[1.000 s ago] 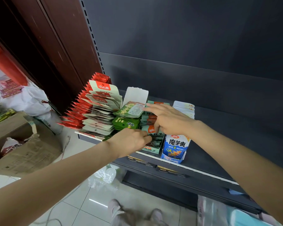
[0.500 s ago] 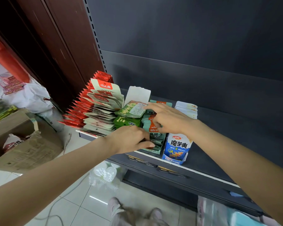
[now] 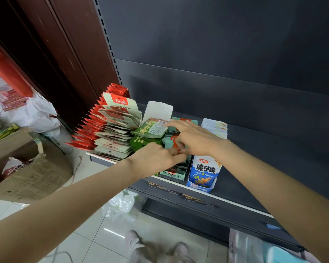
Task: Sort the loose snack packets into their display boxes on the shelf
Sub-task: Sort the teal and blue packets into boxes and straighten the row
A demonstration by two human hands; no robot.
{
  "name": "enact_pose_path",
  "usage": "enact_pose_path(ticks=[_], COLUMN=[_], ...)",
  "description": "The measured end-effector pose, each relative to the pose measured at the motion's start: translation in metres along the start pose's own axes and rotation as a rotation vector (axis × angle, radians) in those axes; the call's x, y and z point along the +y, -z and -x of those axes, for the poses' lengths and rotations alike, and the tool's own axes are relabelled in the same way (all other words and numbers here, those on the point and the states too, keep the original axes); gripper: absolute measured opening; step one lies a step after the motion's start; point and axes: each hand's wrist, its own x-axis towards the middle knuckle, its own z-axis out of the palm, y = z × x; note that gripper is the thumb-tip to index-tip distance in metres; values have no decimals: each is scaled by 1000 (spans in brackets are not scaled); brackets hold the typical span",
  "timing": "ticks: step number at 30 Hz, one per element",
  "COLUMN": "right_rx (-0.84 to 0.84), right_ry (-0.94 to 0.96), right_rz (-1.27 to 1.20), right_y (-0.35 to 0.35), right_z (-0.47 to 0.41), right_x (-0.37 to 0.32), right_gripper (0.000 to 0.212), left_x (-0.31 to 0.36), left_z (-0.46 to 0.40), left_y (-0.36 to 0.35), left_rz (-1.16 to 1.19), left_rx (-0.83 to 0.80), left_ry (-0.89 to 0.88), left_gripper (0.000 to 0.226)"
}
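Observation:
A teal display box (image 3: pixel 172 172) stands at the shelf's front edge, filled with teal and orange packets (image 3: pixel 169 144). My right hand (image 3: pixel 195 138) lies over the top of this row, thumb and fingers pinching the packets, index finger stretched toward the green packet (image 3: pixel 150 129) lying on the green box. My left hand (image 3: pixel 156 158) comes from the front with curled fingers gripping the same teal row, touching my right fingers. A blue and white box (image 3: pixel 204 172) stands right of the teal box.
Cream packets (image 3: pixel 115 128) and red packets (image 3: pixel 87 133) fan out at the shelf's left end. The dark shelf (image 3: pixel 273 168) stretches right. A torn cardboard box (image 3: pixel 30 175) and white bags sit on the tiled floor at left. My shoes show below.
My left hand has moved up and right until its fingers meet my right hand at the teal packets. My right hand has stayed on the teal row.

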Motion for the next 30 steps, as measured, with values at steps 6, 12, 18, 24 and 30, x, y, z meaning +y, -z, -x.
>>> enact_pose_path(ticks=[6,12,18,24,30], right_rx=[3,-1,9,3,8], right_ry=[-7,-10,-17,-27,-25], right_rz=[-8,-9,-20,-31,-45], right_y=[-1,-2,-1,-2,-5], right_z=[0,-3,0,-1,-3], right_x=[0,1,0,0,3], right_gripper=[29,32,24,28,34], left_x=[6,-1,2,-4,-8], left_z=[-8,-4,-11,-7,3], left_y=[7,-3,4,5,-6], left_rz=[-99,-59,-70,-98,15], left_rx=[-167,-74,-141,-160,51], left_ry=[8,-11,-48,-88,-85], left_gripper=[24,11,37,23,38])
